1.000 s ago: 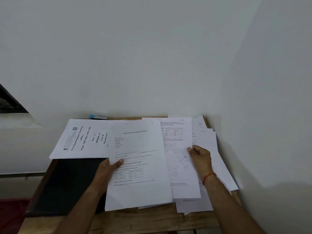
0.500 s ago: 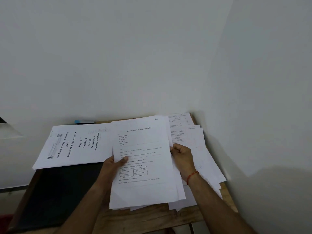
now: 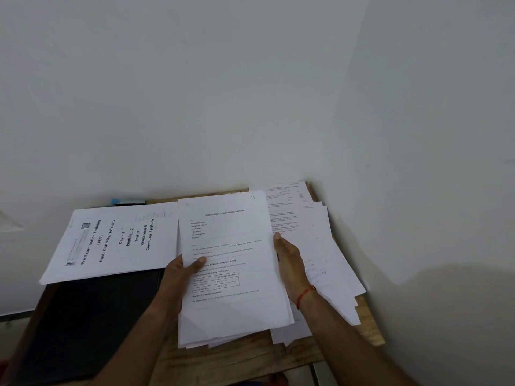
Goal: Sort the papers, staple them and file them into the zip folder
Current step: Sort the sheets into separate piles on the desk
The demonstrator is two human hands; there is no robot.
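Observation:
I hold a stack of white printed sheets above the wooden table. My left hand grips its left edge, thumb on the top page. My right hand presses flat against the stack's right edge. The top page is a letter with a small table. A loose spread of papers lies underneath to the right. A sideways "Pre Examination Training" sheet rests at the left, partly over the black zip folder.
White walls close in behind and to the right of the small table. A blue object lies at the table's back edge, against the wall. The table's front edge shows bare wood below the stack.
My right hand slid the second sheet leftward under the top letter and now squares the stack's right edge. The view shifted right.

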